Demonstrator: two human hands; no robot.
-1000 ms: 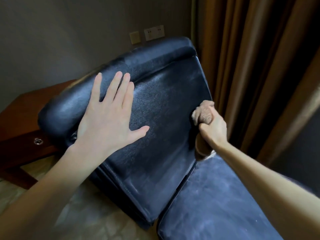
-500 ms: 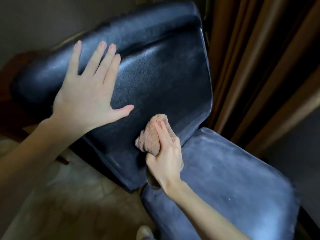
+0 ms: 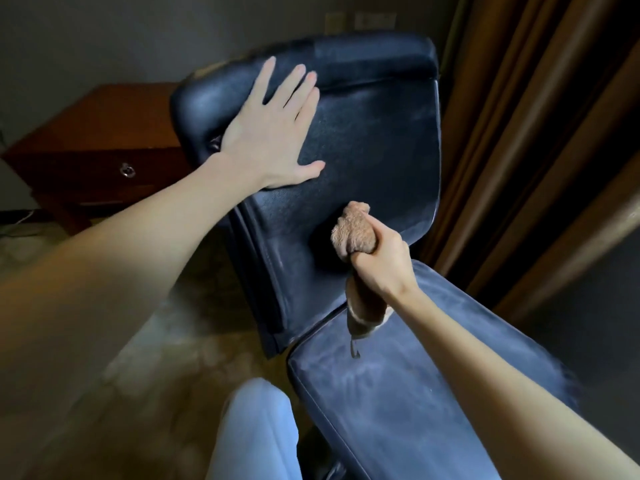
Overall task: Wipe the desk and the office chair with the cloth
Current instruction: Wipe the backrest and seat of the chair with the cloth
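The black leather office chair fills the middle of the view, its backrest (image 3: 374,143) tilted toward me and its dusty seat (image 3: 398,386) at the lower right. My left hand (image 3: 270,133) lies flat on the upper left of the backrest, fingers spread. My right hand (image 3: 377,261) is closed on a bunched tan cloth (image 3: 353,230), which presses against the lower part of the backrest; a tail of the cloth hangs down to the seat. The wooden desk (image 3: 104,133) stands behind the chair at the left.
Brown curtains (image 3: 526,133) hang close to the chair's right side. A grey wall with sockets (image 3: 374,20) is behind. My leg in light trousers (image 3: 256,431) is at the bottom, over a patterned carpet (image 3: 166,341). The desk has a drawer with a ring pull (image 3: 127,170).
My right hand swept the cloth from the backrest's right edge down to its lower middle, then slightly right. My left hand stayed flat on the backrest. The view shifted.
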